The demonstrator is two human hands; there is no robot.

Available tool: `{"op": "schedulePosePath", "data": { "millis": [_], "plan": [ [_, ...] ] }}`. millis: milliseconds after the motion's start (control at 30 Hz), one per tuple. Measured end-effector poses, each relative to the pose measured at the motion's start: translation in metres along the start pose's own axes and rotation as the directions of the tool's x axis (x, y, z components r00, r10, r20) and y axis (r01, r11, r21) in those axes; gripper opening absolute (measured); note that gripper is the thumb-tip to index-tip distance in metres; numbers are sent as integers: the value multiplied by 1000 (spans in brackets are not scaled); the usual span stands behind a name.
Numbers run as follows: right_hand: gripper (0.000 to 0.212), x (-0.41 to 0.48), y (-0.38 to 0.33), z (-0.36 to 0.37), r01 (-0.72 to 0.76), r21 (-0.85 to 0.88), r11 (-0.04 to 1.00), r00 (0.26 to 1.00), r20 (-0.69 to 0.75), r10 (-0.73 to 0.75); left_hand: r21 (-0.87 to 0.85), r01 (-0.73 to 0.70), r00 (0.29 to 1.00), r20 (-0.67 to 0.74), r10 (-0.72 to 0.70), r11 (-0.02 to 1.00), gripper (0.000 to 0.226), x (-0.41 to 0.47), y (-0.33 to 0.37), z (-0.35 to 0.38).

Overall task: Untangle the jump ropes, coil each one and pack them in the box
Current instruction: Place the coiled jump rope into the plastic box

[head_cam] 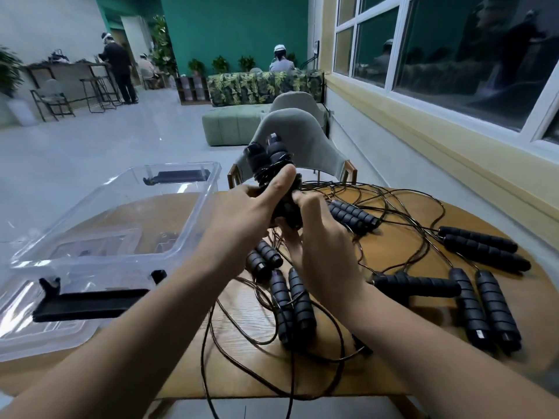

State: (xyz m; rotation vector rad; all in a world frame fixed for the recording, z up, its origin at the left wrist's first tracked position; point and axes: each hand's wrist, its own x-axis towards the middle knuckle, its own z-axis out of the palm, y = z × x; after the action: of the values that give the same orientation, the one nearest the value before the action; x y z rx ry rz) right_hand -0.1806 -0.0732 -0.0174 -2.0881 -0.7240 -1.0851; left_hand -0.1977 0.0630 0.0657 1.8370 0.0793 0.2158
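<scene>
With left hand [239,216] and right hand [323,246] both gripping the rope bundle [266,158] at twelve o'clock, the wraps want pulling snug and the tail tucked.

Both forearms reach forward, left grip [242,216] and right grip [320,240] clenched close together.
</scene>
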Motion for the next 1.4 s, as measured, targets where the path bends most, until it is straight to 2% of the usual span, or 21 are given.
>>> {"op": "schedulePosePath", "data": {
  "millis": [133,233,367,467,600,767,867,967,1100,1233,1400],
  "plan": [
    [28,18,-30,25,86,96,992,994,62,-92,239,5,1000,-10,-2,971,79,20,17,-53],
    [25,38,-46,43,124,158,980,983,114,-143,307,-7,1000,-24,15,952,65,38,22,-90],
    [39,65,-58,62,75,246,966,961,242,-137,380,-17,1000,2,18,925,67,65,21,-139],
    [34,83,-57,75,8,276,961,942,321,-99,485,-30,999,37,13,874,63,81,14,-164],
    [18,101,-41,96,-24,252,967,926,370,-74,692,-39,998,58,-1,721,54,110,-7,-189],
    [15,114,-24,121,-9,191,982,889,451,-80,914,-171,977,205,-54,367,53,152,-44,-204],
    [12,115,-18,131,-18,182,983,886,458,-69,949,-227,954,262,-148,217,66,177,-70,-202],
    [10,113,-16,136,-60,207,977,883,467,-45,941,-313,916,334,-221,126,69,195,-91,-195],
    [7,108,-11,139,-130,225,966,870,493,2,908,-401,857,419,-300,122,61,211,-114,-183],
    [9,106,-10,140,-159,245,956,870,492,19,898,-438,858,427,-287,26,77,219,-135,-173],
    [10,107,-10,140,-167,246,955,868,496,24,899,-431,858,436,-272,80,78,225,-148,-170]
  ]
}}
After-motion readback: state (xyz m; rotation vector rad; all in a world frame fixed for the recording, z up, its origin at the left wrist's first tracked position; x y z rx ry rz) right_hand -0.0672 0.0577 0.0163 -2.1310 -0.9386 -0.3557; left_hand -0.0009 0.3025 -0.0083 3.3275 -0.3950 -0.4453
